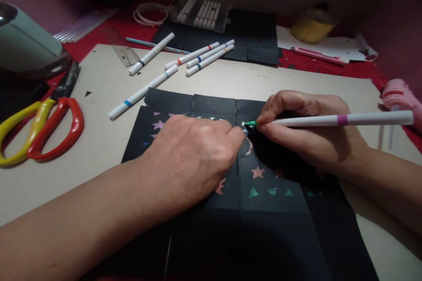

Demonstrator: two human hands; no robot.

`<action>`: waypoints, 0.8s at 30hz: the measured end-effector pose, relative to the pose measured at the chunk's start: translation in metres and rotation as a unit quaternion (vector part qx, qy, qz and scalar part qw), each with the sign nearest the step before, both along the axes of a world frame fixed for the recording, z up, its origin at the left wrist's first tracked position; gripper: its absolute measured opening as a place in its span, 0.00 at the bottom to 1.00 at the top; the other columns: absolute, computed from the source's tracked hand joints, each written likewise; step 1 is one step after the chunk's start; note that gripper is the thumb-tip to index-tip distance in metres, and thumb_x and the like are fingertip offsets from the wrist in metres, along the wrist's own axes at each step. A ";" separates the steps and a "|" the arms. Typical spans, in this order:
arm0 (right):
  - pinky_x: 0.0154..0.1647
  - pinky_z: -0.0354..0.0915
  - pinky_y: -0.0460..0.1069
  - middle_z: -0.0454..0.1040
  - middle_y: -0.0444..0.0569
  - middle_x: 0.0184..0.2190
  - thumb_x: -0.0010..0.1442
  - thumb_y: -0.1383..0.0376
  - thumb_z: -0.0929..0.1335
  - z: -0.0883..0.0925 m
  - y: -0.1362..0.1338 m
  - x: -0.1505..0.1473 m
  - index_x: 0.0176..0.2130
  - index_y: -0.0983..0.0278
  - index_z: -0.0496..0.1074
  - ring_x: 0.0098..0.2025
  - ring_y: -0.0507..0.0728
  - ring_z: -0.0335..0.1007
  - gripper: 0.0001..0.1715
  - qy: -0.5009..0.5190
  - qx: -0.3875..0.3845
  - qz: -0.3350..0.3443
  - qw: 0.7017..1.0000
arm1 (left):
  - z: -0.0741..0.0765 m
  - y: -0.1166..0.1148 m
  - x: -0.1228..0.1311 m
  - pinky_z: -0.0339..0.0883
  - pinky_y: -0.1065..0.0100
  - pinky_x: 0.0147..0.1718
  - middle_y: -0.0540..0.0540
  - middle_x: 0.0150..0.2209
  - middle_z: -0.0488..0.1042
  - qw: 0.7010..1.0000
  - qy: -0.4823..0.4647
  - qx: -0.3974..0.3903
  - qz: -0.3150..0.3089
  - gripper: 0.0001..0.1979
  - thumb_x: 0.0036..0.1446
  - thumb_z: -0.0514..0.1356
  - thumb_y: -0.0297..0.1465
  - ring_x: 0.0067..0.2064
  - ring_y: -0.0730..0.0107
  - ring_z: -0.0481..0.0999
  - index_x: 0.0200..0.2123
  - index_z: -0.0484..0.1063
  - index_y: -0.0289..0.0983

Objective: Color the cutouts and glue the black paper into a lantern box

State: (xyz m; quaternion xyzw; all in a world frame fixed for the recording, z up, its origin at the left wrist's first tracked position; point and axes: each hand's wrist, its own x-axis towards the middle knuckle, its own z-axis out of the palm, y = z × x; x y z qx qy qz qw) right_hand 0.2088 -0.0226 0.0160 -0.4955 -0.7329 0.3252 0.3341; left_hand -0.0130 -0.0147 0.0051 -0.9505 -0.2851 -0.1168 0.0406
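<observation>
Black card (277, 228) on cream board (296, 81), curled left hand (198, 147) atop, right hand (316, 140) pinching marker (329, 120); red tabletop (356, 71), pinkish walls (402, 48)

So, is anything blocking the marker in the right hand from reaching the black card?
Nothing visible: the marker in the right hand has its green tip right at the black card. The left hand rests on the card close beside the tip, but not between them.

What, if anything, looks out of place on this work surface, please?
A black scrap lies loose on the pale board near the scissors, apart from the patterned black card; it looks like a stray offcut. Nothing looks spilled.
</observation>
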 end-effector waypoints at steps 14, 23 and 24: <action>0.25 0.64 0.49 0.76 0.44 0.27 0.58 0.68 0.72 -0.003 0.000 0.000 0.30 0.60 0.72 0.26 0.53 0.70 0.06 0.012 -0.005 0.008 1.000 | -0.001 0.000 0.001 0.42 0.62 0.21 0.50 0.23 0.69 1.000 0.001 0.001 0.008 0.08 0.58 0.53 0.27 0.22 0.68 0.64 0.33 0.71 0.40; 0.23 0.63 0.48 0.76 0.44 0.27 0.58 0.67 0.73 0.000 0.000 0.001 0.30 0.59 0.73 0.26 0.52 0.69 0.06 0.004 -0.019 0.007 1.000 | -0.003 0.000 0.000 0.41 0.63 0.22 0.50 0.23 0.68 1.000 -0.010 0.013 -0.003 0.04 0.56 0.56 0.27 0.22 0.68 0.64 0.34 0.70 0.39; 0.24 0.63 0.48 0.76 0.44 0.27 0.58 0.66 0.73 0.000 0.000 0.001 0.30 0.59 0.73 0.26 0.52 0.69 0.06 0.003 -0.021 0.008 1.000 | -0.003 0.000 0.000 0.41 0.63 0.22 0.51 0.23 0.68 1.000 -0.008 0.013 -0.003 0.04 0.55 0.57 0.26 0.22 0.69 0.64 0.34 0.70 0.39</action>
